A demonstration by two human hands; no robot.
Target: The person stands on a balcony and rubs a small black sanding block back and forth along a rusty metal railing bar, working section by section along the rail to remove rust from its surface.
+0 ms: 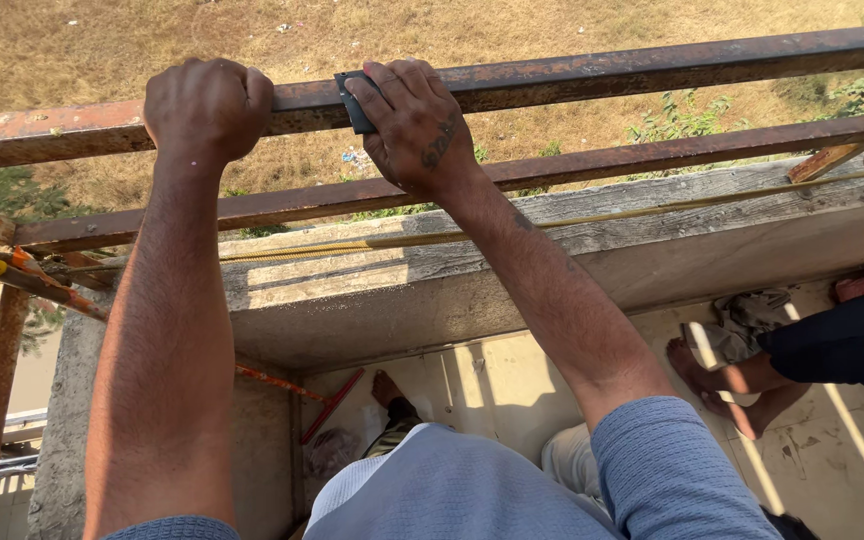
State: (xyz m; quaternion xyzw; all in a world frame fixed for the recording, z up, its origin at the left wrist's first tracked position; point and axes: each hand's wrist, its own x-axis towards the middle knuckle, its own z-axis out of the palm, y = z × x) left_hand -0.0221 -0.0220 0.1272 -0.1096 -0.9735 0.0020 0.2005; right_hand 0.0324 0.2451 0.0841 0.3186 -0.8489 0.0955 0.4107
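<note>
Rust-brown top rail of a flaking metal railing carries both hands: left hand clamped round it, right hand just beside, pressing a small dark sanding pad against it.

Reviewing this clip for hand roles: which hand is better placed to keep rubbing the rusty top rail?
Likely the right hand: it presses a dark sanding pad flat on the rusty top rail. The left hand only grips the rail, empty.
</note>
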